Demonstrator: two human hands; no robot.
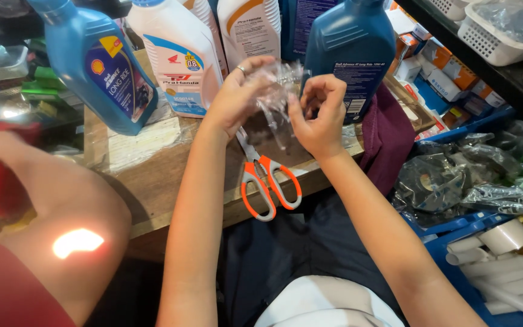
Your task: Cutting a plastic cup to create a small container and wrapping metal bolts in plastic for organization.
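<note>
In the head view, at upper centre of the frame, the left hand (pixel 237 97) and right hand (pixel 319 118) both pinch a crumpled clear plastic bag (pixel 273 100) between their fingertips, above a wooden table (pixel 158 175). Orange-handled scissors (pixel 267 181) lie just below. Blue and white bottles (pixel 183 48) stand behind; a purple cloth (pixel 388 136) hangs at right.
</note>
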